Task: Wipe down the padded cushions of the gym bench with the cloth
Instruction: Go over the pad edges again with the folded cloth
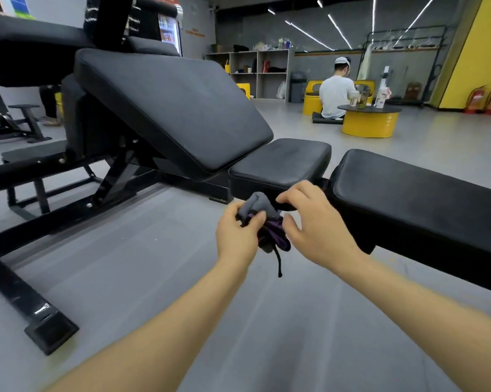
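Grey gym floor spreads wide beneath my two hands. My left hand grips a crumpled grey-and-purple cloth; my right hand hovers beside it, fingers loosely curled. Three black padded cushions lie just beyond, nearest edge touching distance.

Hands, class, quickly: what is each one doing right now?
Left hand: grips the bunched cloth.
Right hand: fingers curled beside the cloth; contact cannot be told.
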A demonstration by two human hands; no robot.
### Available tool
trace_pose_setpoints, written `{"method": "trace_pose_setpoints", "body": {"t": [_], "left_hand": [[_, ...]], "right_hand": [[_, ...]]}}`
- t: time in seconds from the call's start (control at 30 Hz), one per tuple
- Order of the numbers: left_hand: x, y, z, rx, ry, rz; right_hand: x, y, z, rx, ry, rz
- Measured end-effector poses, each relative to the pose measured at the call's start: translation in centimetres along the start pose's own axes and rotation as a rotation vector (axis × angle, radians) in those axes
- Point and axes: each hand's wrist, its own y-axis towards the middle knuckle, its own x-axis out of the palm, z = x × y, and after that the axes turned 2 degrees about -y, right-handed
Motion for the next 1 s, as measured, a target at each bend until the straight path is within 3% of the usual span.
{"method": "trace_pose_setpoints", "body": {"t": [0.17, 0.33, 0.47, 0.57, 0.8, 1.0], "left_hand": [[-0.4, 0.5, 0.0, -0.261, -0.219, -0.068], [-1.0, 1.8, 1.5, -0.213, -0.302, -0.046], [-2.6, 3.1, 1.1, -0.182, -0.312, 0.073], [-2.4, 3.6, 0.3, -0.144, -0.234, 0.074], [-1.2, 4.1, -1.4, 0.022, -0.058, 0.028], [-1.4, 4.3, -2.2, 0.091, -0.018, 0.002]], "right_hand": [[3.5, -1.9, -1.5, -0.038, -0.228, -0.184], [4.3, 1.7, -2.4, -0.202, -0.360, 0.146], [5.1, 4.2, -2.7, -0.424, -0.467, 0.150], [4.5, 4.3, -1.4, -0.540, -0.623, 0.140], [0.7, -1.5, 3.6, -0.402, -0.566, 0.143], [1.6, 2.3, -0.3, -0.364, -0.526, 0.254]]}}
